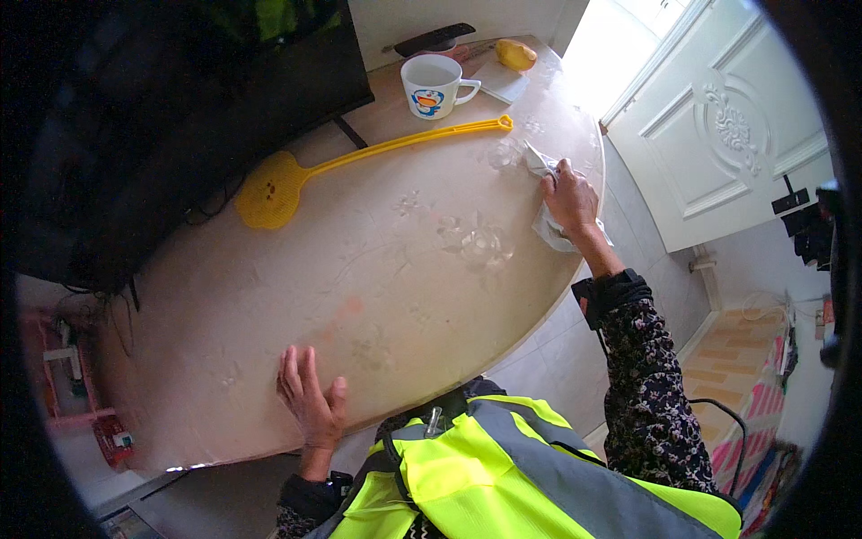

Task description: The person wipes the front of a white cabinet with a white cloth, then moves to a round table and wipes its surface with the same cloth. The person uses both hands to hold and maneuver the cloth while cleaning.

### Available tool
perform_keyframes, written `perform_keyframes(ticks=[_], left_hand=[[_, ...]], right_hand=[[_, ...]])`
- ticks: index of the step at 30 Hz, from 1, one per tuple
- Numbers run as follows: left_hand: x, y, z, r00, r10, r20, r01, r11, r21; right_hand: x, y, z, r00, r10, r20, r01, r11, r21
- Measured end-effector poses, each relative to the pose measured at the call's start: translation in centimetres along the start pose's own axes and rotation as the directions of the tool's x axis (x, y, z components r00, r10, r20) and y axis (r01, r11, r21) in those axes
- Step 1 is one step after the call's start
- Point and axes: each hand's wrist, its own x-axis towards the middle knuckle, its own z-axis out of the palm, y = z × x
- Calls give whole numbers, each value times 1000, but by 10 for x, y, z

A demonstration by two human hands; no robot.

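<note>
With my right hand (571,199) I press a crumpled white cloth (553,230) onto the right end of the table (404,269), close to its curved edge. Part of the cloth sticks out past my fingers. My left hand (311,397) rests near the table's front edge, fingers apart, holding nothing. The tabletop bears a floral pattern under a glossy cover. A yellow plastic fly swatter (273,192) lies across the back, its handle pointing right. Behind the handle stands a white mug (431,87) with a cartoon print.
A black television (202,101) stands along the back left. Beyond the mug are a yellow fruit (516,54), a flat white item (501,82) and a dark long object (434,40). A pink rack (71,377) is at the far left, a white panelled door (727,128) at the right.
</note>
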Motion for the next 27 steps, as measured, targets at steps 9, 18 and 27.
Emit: perform_keyframes(ticks=[9, 18, 27], left_hand=[[1, 3, 0, 1000, 7, -4, -7, 1000, 14], [1, 2, 0, 1000, 12, -17, -12, 1000, -7], [1, -3, 7, 999, 17, -45, -17, 1000, -12]], right_hand=[[-7, -22, 9, 989, -125, 80, 127, 992, -20], [-104, -113, 27, 776, -628, 54, 598, 760, 253], [-142, -128, -2, 482, -744, 463, 594, 666, 451]])
